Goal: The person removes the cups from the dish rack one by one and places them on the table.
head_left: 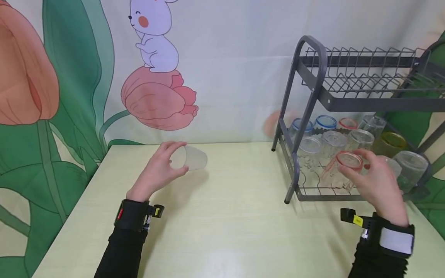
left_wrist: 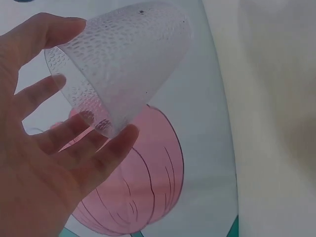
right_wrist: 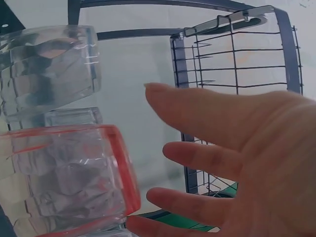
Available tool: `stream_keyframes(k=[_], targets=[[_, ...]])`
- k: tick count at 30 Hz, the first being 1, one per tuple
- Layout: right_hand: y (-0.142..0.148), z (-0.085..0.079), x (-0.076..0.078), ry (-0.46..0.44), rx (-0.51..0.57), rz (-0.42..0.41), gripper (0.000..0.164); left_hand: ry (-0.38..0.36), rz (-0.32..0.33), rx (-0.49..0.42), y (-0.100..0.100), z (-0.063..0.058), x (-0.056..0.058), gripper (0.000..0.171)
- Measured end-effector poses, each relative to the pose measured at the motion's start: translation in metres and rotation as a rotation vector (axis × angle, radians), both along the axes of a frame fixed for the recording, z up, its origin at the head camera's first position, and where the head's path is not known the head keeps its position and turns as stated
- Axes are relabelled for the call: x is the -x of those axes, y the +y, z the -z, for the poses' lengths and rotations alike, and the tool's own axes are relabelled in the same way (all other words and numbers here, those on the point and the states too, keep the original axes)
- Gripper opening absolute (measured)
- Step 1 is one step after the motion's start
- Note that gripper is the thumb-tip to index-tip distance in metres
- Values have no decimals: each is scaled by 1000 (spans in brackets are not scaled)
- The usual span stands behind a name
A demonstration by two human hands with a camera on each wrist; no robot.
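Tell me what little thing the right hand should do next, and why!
Probably curl the right hand around the red-edged glass on the lower shelf: its fingers are spread close to the glass's red end, not wrapped around it, while the left hand holds a bumpy see-through cup.

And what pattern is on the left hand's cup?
The cup has small dimples, clearest in the left wrist view.

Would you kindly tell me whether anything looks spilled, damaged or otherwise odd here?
Nothing looks spilled or broken. The one oddity is the frosted cup tipped sideways in the left hand: small dark specks show on it, perhaps dirt.
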State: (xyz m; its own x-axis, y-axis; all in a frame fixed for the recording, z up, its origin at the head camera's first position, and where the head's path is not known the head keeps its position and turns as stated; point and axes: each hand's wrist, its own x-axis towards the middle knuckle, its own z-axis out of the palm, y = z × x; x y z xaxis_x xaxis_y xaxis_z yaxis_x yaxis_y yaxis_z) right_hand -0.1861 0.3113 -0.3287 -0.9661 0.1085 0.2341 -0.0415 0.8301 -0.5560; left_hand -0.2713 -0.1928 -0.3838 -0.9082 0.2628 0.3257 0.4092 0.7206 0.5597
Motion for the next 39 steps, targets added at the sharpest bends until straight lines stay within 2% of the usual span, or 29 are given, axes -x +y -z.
stream_keyframes(k=[7,12,16,22,29,39], targets=[[2,6,4,13,-16,-5,70,16,-94,53,-19,5,7,68],[2,9,7,-1,-12,-19,70,17,-171,70,-33,10,7,67],[2,11,9,-20,-21,-4,70,18,-205,81,-45,10,8,66],[3,14,11,-21,-33,13,72,-12,-297,79,-61,8,6,66],[0,18,15,-85,-23,45,77,-34,-380,86,-76,12,5,65],[-5,21,19,-114,1,78,80,-47,-451,67,-89,17,3,65]])
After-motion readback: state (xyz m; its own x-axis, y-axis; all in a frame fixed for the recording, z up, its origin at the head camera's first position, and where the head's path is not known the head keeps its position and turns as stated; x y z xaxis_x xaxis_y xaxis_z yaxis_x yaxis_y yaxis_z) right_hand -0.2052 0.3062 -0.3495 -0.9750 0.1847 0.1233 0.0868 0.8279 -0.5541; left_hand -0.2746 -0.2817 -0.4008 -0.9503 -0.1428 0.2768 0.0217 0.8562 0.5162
